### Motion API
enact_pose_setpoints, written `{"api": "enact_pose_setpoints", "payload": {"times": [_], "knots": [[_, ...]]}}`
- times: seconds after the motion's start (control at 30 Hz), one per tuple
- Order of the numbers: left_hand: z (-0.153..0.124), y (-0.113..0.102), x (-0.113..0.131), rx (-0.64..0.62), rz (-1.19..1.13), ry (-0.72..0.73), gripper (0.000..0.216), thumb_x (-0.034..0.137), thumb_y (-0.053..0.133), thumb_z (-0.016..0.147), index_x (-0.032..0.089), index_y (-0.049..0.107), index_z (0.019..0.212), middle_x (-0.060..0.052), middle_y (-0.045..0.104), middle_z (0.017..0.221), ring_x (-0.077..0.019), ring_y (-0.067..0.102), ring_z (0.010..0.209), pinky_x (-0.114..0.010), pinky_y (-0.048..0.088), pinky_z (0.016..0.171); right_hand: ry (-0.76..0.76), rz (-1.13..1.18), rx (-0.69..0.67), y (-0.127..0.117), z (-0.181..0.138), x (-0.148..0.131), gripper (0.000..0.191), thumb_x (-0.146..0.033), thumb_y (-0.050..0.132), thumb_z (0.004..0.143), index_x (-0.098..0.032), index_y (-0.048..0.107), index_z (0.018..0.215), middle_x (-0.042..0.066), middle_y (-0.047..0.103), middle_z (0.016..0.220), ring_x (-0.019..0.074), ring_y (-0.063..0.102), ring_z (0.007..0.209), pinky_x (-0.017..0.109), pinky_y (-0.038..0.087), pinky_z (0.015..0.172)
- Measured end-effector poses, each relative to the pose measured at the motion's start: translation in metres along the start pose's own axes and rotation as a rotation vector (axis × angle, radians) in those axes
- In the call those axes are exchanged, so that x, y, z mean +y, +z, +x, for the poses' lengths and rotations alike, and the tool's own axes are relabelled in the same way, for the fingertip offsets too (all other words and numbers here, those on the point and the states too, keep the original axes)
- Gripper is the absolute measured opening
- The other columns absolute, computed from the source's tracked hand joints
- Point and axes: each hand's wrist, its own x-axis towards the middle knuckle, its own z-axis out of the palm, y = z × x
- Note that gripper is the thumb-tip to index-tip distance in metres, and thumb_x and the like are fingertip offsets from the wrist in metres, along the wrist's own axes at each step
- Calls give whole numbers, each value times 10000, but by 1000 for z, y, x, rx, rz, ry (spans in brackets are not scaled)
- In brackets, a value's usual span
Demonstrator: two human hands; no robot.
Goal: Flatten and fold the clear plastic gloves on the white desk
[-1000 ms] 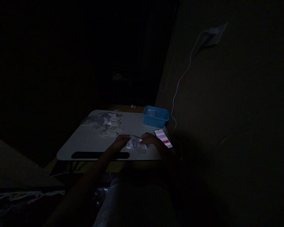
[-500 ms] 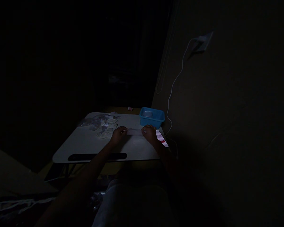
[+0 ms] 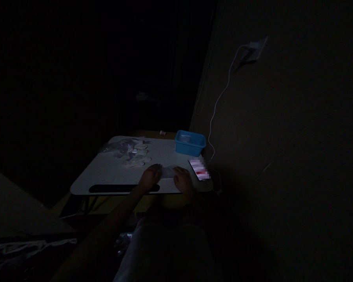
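Between my two hands is a small, pale, see-through plastic packet (image 3: pixel 167 172), low over the white folding table (image 3: pixel 102 174) or lying on it; the dark hides which. My left hand (image 3: pixel 151 177) is closed at the packet's left end. The right end is under the curled fingers of my right hand (image 3: pixel 182 179). Right of that hand lies a phone (image 3: pixel 199 169) with a lit screen. Farther left on the table are crumpled clear plastic bags (image 3: pixel 122 149) and several pale flat pieces (image 3: pixel 138 158) that I cannot make out.
A blue plastic basket (image 3: pixel 190 148) stands at the table's back right corner, with something clear inside. A white cable (image 3: pixel 213 113) runs down the wall from a socket (image 3: pixel 255 50). Behind the table lies a small pale-and-red object (image 3: pixel 162 133). A dark slot (image 3: pixel 117 188) lines the front edge.
Both hands have come nearer to me with the packet, down toward the table's front edge. My right hand has moved away from the phone, which now shows more fully.
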Motion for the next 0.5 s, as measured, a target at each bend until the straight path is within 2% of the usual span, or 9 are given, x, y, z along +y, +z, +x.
{"api": "enact_pose_setpoints", "payload": {"times": [0.1,0.2,0.3,0.5], "knots": [[1,11,11,-65,152,-28,454,265,277,853,100,434,1245,-137,447,1305,-225,377,1223,-421,323,987,-77,-25,-51,5,14,-16,458,-261,291,875,-109,368,1301,84,372,1365,169,275,1271,329,180,1049],[-2,15,17,-182,287,-80,487,264,271,853,81,364,1295,-161,345,1366,-255,297,1271,-481,249,1006,-61,-64,-90,14,23,-28,481,-332,221,909,-125,305,1334,78,288,1410,175,204,1306,388,121,1069],[-4,12,19,-251,334,-94,497,246,261,847,77,343,1307,-156,315,1382,-245,267,1286,-482,227,1013,-49,-93,-126,21,24,-32,497,-374,176,916,-139,300,1336,80,281,1412,182,190,1312,447,80,1068],[-4,9,23,-257,366,-94,502,261,270,846,96,336,1316,-153,295,1394,-242,248,1294,-465,211,1020,-56,-99,-170,22,21,-32,523,-412,138,914,-149,329,1322,86,302,1399,185,199,1311,487,41,1060]]}}
